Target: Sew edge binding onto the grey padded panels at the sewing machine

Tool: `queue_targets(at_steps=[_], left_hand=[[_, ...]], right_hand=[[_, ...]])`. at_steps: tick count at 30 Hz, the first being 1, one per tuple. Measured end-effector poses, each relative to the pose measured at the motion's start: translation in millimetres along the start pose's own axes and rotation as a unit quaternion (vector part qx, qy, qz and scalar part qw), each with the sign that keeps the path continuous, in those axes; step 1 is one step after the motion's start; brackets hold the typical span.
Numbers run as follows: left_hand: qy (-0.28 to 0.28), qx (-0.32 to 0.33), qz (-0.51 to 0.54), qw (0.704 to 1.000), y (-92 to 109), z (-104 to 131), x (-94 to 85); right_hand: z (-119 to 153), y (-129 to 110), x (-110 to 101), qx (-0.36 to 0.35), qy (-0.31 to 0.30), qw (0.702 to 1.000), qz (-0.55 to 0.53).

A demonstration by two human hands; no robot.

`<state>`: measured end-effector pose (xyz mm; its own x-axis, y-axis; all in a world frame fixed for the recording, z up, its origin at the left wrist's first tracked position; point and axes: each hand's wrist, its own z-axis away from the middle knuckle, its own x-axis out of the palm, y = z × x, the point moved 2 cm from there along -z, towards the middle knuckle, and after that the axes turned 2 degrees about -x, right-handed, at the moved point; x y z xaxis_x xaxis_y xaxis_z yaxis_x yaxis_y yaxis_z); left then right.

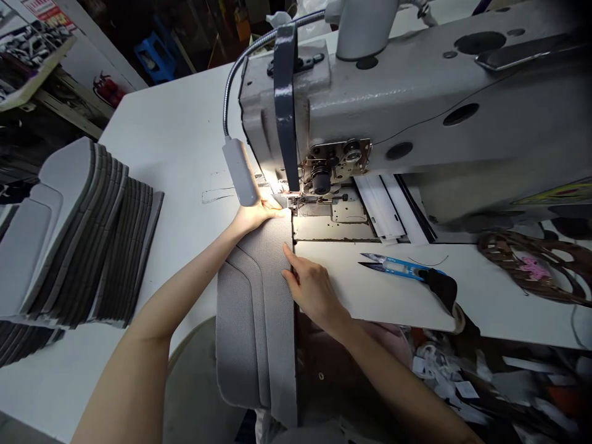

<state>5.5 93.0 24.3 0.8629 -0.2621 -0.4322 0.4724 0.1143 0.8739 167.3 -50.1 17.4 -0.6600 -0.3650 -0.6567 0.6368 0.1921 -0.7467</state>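
Observation:
A grey fabric panel with curved seam lines lies at the table's front edge, its lower part hanging over. Its top right corner reaches the needle area of the sewing machine. My left hand rests on the panel's top beside the needle, fingers stretched out and partly hidden by the lamp. On the panel's right edge lie the index finger and thumb of my right hand, spread apart. The other fingers of that hand are bent and partly out of sight.
A stack of grey panels stands at the left. Blue thread snips lie right of the panel, with a brown woven basket farther right. A lamp on a bendable neck hangs over my left hand.

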Motion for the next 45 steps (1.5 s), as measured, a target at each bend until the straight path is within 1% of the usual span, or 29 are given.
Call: queue_targets(at_steps=[2, 5, 8, 12, 15, 17, 18, 19, 21, 23, 24, 26, 30, 32, 33, 35, 37, 38, 39, 40, 42, 45], left_hand=[[-0.001, 0.001, 0.013, 1.000, 5.8, -5.6, 5.4], [0.018, -0.004, 0.019, 1.000, 9.8, -12.4, 10.5], [0.036, -0.014, 0.013, 0.999, 7.4, -16.9, 11.2], [0.066, -0.004, 0.019, 0.998, 1.1, -22.8, 8.5], [0.072, 0.001, 0.002, 0.997, -2.1, -20.5, 8.3], [0.095, 0.027, -0.064, 0.993, -1.2, -9.3, 10.9], [0.107, 0.057, -0.118, 0.986, 0.7, -0.2, 14.0], [0.116, 0.094, -0.180, 0.972, 3.1, 10.7, 18.6], [0.109, 0.164, -0.298, 0.934, 7.2, 35.0, 31.8], [0.093, 0.195, -0.373, 0.902, 8.0, 56.7, 45.2], [0.092, 0.202, -0.389, 0.894, 7.2, 64.9, 50.1], [0.100, 0.217, -0.388, 0.890, 4.4, 74.9, 55.6], [0.114, 0.243, -0.356, 0.895, -2.5, 76.2, 54.5], [0.120, 0.255, -0.351, 0.893, -4.8, 73.9, 52.8], [0.122, 0.261, -0.352, 0.891, -5.6, 73.0, 52.3], [0.121, 0.270, -0.356, 0.886, -6.6, 71.9, 52.0], [0.121, 0.277, -0.360, 0.883, -7.1, 71.5, 52.3], [0.122, 0.280, -0.361, 0.881, -7.2, 71.5, 52.4], [0.124, 0.283, -0.361, 0.880, -7.2, 71.5, 52.5], [0.125, 0.285, -0.362, 0.879, -7.1, 71.6, 52.5], [0.126, 0.285, -0.364, 0.878, -7.2, 71.7, 52.3], [0.128, 0.285, -0.364, 0.877, -7.7, 71.8, 52.1]], right_hand=[[-2.1, 3.2, -3.8, 0.004, 0.010, 1.000, 0.001], [-5.0, 8.0, -7.9, 0.008, 0.029, 1.000, 0.002], [-7.3, 10.3, -8.8, 0.002, 0.043, 0.999, 0.001], [-9.8, 9.9, -8.2, 0.002, 0.047, 0.999, 0.003], [-10.8, 9.4, -8.0, 0.004, 0.042, 0.999, 0.008], [-11.1, 9.4, -8.3, 0.006, 0.041, 0.999, 0.010], [-11.3, 9.4, -8.5, 0.006, 0.041, 0.999, 0.011], [-11.8, 9.5, -8.8, 0.007, 0.041, 0.999, 0.011], [-13.4, 9.6, -9.7, 0.009, 0.041, 0.999, 0.009], [-15.6, 9.1, -10.5, 0.011, 0.038, 0.999, 0.008], [-16.3, 8.5, -10.8, 0.013, 0.036, 0.999, 0.009], [-16.0, 6.4, -11.4, 0.019, 0.032, 0.999, 0.014], [-8.2, 0.1, -16.4, 0.013, 0.021, 0.999, 0.033], [-4.8, 1.0, -27.1, 0.009, 0.024, 0.998, 0.059], [-4.0, 4.4, -36.2, 0.017, 0.039, 0.996, 0.081], [-3.9, 18.1, -62.3, 0.054, 0.107, 0.982, 0.143], [-4.2, 39.2, -93.8, 0.116, 0.198, 0.949, 0.216], [-4.5, 51.0, -108.6, 0.152, 0.233, 0.929, 0.246], [-4.8, 62.5, -121.1, 0.188, 0.250, 0.912, 0.267], [-5.5, 72.7, -130.6, 0.218, 0.252, 0.900, 0.279], [-7.5, 86.7, -140.3, 0.251, 0.231, 0.894, 0.291], [-12.7, 88.2, -138.5, 0.238, 0.203, 0.895, 0.317]])
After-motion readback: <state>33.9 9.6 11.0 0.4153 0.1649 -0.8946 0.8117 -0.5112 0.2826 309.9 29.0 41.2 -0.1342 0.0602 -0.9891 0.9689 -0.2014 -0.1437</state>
